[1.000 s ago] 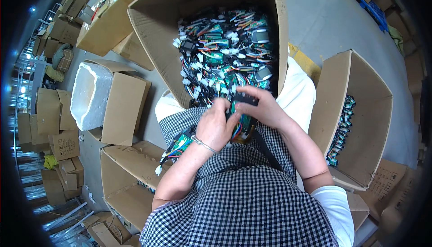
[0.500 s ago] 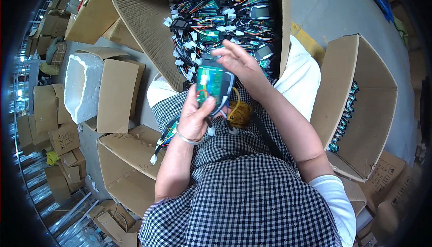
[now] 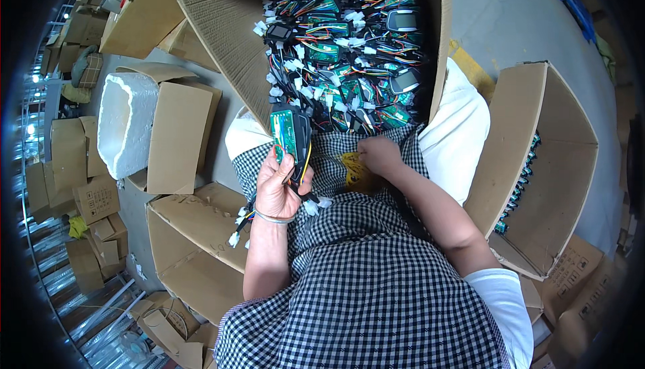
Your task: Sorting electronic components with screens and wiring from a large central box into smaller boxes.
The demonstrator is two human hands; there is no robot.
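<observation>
My left hand (image 3: pixel 279 191) grips a green circuit board (image 3: pixel 283 130) with a black casing behind it, thin coloured wires and white plugs hanging from its lower end. Over my lap, my right hand (image 3: pixel 380 156) is closed, its fingertips at a bundle of yellow strands (image 3: pixel 357 175); the exact hold is partly hidden. In front of me a large cardboard box (image 3: pixel 222 29) holds many similar boards with wires and white plugs, among them display units with grey screens (image 3: pixel 403 21). More wires with white plugs (image 3: pixel 234 239) stick out beside my left forearm.
On the right stands an open cardboard box (image 3: pixel 568 160) with a row of boards along its inner side. To the left are a white foam box (image 3: pixel 121 127) in a carton and an open carton (image 3: pixel 188 261). Further cartons (image 3: pixel 97 204) are stacked at the far left.
The board in my left hand has moved left and turned more upright. My right hand has come down from above the board to the yellow bundle, its fingers now closed.
</observation>
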